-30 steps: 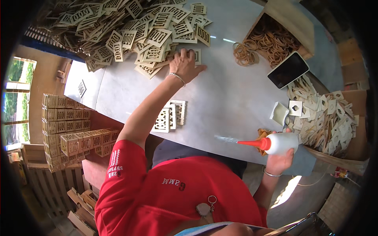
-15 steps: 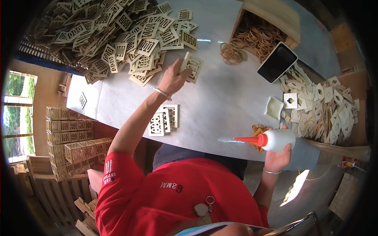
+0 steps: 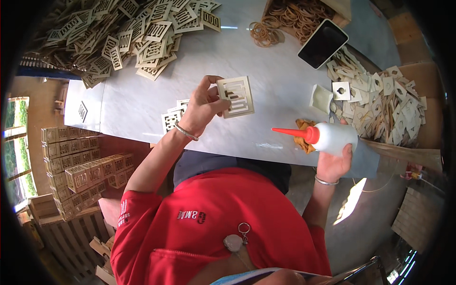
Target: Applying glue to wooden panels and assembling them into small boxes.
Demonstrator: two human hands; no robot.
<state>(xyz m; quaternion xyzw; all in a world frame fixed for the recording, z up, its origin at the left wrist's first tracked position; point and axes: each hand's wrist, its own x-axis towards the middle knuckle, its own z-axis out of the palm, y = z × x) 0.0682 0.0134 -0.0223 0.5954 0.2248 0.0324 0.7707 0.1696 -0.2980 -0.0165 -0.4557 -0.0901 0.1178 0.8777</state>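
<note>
My left hand (image 3: 205, 105) pinches a square wooden panel with cut-out slots (image 3: 240, 96) by its left edge, above the middle of the table. Behind that hand, partly hidden, a few similar slotted panels (image 3: 170, 119) lie near the table's front edge. My right hand (image 3: 335, 159) is wrapped round a white glue bottle (image 3: 332, 137) with a red nozzle, held on its side with the tip pointing left. Close to the nozzle's base, an orange-brown cloth (image 3: 304, 140) rests on the table, partly covered by the bottle.
A large heap of slotted panels (image 3: 154, 33) fills the far left. Rubber bands (image 3: 304, 19) spill from a box at the back, beside a black-screened device (image 3: 323, 43). Small pieces with holes (image 3: 380, 104) and a pale dish (image 3: 321, 99) are at right. Assembled wooden boxes (image 3: 71, 152) stand stacked left.
My left hand has come nearer to me with the slotted panel, away from the heap. The glue bottle remains in my right hand. The whole view has shifted slightly.
</note>
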